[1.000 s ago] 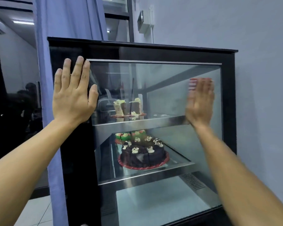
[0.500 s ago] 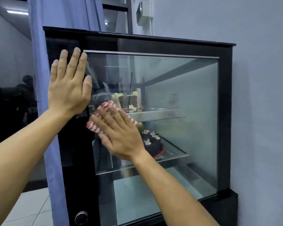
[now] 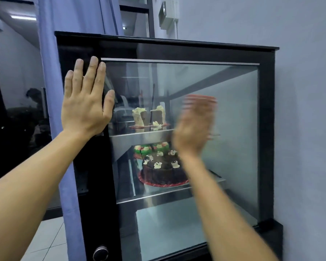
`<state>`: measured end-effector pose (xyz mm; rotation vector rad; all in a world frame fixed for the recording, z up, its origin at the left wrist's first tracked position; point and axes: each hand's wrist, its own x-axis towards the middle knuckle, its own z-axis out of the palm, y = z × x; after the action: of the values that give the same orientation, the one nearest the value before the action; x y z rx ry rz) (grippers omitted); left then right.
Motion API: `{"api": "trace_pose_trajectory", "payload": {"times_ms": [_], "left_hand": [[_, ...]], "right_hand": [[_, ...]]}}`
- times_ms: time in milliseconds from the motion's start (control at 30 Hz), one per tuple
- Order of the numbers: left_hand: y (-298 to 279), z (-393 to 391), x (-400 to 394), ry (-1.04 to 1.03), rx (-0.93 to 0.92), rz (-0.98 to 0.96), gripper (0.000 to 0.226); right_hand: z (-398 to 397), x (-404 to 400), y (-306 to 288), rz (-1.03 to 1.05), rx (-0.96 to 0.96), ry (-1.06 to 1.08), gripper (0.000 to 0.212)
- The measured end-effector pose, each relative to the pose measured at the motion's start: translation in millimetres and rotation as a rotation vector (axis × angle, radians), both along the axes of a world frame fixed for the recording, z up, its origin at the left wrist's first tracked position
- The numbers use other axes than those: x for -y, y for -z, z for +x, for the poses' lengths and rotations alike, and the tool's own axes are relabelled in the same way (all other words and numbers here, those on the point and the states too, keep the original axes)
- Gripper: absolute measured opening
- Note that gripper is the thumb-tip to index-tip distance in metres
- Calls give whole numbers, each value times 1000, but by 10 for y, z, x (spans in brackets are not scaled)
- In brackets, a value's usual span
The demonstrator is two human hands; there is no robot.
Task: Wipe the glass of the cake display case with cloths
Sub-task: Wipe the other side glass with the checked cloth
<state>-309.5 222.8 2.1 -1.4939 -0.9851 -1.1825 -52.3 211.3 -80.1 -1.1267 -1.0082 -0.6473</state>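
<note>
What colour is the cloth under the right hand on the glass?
The cloth looks red above the right hand; blur hides any pattern. Head view.

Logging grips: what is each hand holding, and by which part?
Right hand presses a red cloth flat against the display case glass, covering all but its top edge. Left hand holds nothing, lying flat on the case frame.

Two bare forearms reach to the frame edge. The left hand has fingers with short, trimmed nails; the right hand is blurred in outline.
</note>
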Motion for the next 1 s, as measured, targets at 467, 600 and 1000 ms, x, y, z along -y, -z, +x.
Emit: {"api": "trace_pose_trajectory", "payload": {"times_ms": [467,600,1000], "left_hand": [[-293,-262,54,-50,-254,-20,78],[-302,-295,54,-25,-252,-50,76],[-904,-781,166,-118,-683,-130,60]], "right_hand": [[1981,49,358,-270,-725,-55,59],[1481,-44,187,-238,-807,19,61],[-1442,116,402,-18,1168,-17,61]]}}
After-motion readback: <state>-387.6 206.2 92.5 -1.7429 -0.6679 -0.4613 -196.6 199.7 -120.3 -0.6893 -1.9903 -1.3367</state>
